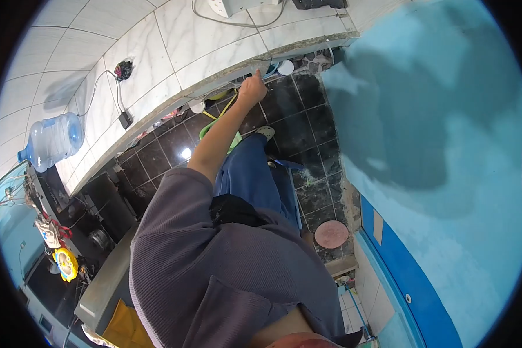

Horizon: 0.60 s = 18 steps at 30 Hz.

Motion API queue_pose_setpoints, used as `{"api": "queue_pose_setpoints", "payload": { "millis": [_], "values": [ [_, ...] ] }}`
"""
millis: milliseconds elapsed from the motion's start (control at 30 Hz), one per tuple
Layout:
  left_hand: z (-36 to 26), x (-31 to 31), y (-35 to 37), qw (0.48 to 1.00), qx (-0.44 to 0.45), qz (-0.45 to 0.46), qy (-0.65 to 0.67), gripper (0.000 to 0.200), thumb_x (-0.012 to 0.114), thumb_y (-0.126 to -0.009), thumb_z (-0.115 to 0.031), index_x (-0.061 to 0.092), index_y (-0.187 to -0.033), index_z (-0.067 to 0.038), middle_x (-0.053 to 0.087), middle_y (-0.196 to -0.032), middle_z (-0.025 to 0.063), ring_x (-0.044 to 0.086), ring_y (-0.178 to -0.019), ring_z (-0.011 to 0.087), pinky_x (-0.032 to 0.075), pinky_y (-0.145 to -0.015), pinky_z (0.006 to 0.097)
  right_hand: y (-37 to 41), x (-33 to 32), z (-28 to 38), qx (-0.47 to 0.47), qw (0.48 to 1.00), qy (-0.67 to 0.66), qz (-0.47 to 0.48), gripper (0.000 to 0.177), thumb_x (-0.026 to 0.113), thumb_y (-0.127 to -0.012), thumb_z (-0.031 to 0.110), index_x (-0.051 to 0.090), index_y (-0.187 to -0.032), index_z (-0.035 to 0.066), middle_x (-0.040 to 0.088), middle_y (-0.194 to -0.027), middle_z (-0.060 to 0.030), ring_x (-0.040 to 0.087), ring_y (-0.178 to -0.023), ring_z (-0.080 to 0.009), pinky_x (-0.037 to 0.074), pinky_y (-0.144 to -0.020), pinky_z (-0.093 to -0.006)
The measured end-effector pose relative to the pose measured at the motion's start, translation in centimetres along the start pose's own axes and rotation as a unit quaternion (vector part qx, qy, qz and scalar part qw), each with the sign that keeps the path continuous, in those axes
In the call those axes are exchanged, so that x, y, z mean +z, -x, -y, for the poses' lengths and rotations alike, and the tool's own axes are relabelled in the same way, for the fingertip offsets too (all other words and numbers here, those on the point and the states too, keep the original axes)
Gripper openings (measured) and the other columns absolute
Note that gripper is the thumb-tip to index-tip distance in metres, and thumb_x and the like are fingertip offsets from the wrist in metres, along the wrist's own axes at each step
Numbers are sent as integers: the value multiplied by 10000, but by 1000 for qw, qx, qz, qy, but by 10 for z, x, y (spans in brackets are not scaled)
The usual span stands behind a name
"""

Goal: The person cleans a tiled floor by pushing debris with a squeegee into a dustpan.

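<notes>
Left hand [252, 91]: one finger out, others curled, can't tell if holding | near bench [229, 49] edge | best reach slow, minding rough rim

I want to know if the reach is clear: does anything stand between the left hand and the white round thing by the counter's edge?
Seemingly yes: a blue object shows between the left hand and the white round thing. Depth is unclear.
</notes>
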State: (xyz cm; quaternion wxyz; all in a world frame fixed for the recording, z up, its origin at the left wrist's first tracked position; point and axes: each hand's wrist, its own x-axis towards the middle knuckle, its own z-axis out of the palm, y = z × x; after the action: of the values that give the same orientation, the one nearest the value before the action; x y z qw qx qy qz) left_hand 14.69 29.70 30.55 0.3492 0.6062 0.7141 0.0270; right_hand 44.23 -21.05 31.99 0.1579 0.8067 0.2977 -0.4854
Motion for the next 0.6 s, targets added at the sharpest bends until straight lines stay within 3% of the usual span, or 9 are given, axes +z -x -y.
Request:
{"api": "queue_pose_setpoints", "payload": {
  "millis": [100, 200, 400, 600],
  "values": [
    [-11, -2, -4, 999, 19, 31, -11, 502, 435, -778, -140, 358, -1242, 34, 560, -980, 278, 550, -938, 392, 446, -815, 438, 1, 4, -6, -71, 997, -33, 10, 387, 418, -799, 262, 574, -825, -92, 560, -857, -311, 544, -856, -439, 416, -731, -473],
    [-24, 12, -25, 999, 35, 8, 7, 482, 440, -776, -146, 378, -1217, 39, 560, -973, 280, 548, -939, 397, 444, -820, 436, 3, 6, 3, -30, 999, -14, -24, 379, 418, -795, 252, 573, -829, -92, 555, -868, -318, 541, -869, -439, 416, -742, -470],
    [-68, 26, -43, 999, -11, -6, 36, 459, 432, -810, -167, 376, -1199, 68, 565, -988, 262, 567, -929, 367, 471, -784, 413, 16, -9, 33, 23, 1000, -10, 3, 374, 413, -787, 247, 579, -816, -87, 554, -845, -315, 544, -838, -443, 419, -731, -473],
    [-84, 34, -41, 1000, -18, -8, 7, 497, 425, -844, -214, 326, -1210, 108, 583, -970, 236, 582, -910, 345, 486, -756, 390, 22, -14, 39, 0, 999, -38, 11, 392, 440, -780, 269, 574, -799, -100, 566, -788, -300, 562, -787, -439, 430, -703, -470]
  ]
}}
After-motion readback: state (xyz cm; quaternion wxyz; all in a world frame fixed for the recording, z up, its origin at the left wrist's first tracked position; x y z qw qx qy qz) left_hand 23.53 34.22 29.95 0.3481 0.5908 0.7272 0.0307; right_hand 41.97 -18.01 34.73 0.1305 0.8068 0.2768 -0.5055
